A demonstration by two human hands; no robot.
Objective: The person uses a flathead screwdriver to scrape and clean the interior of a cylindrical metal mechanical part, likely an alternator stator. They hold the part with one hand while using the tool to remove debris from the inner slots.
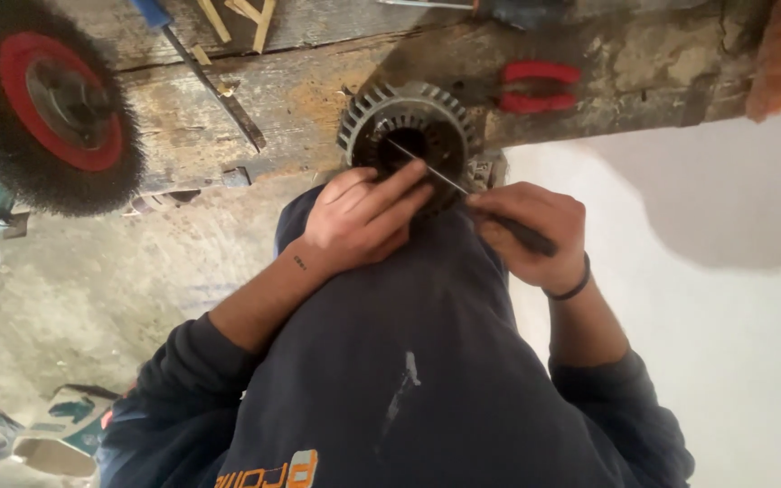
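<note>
A finned metal motor stator [410, 126], round with a dark bore, sits at the edge of a worn wooden workbench [318, 99], propped against the person's raised knee. The left hand [363, 220] rests on the stator's near face, fingers loosely spread and laid flat across it, steadying it rather than clasping it. The right hand [533, 233], just right of the stator, is closed in a fist around the dark handle of a thin pick tool [463, 187]. The tool's slim metal shaft runs up and leftward across the stator's face, its tip reaching into the bore.

Beyond the stator to its right, red-handled pliers [538, 87] lie on the bench. Far left of the stator hangs a wire brush wheel [47, 104] with a red hub, and a blue-handled screwdriver [202, 72] lies on the bench between them.
</note>
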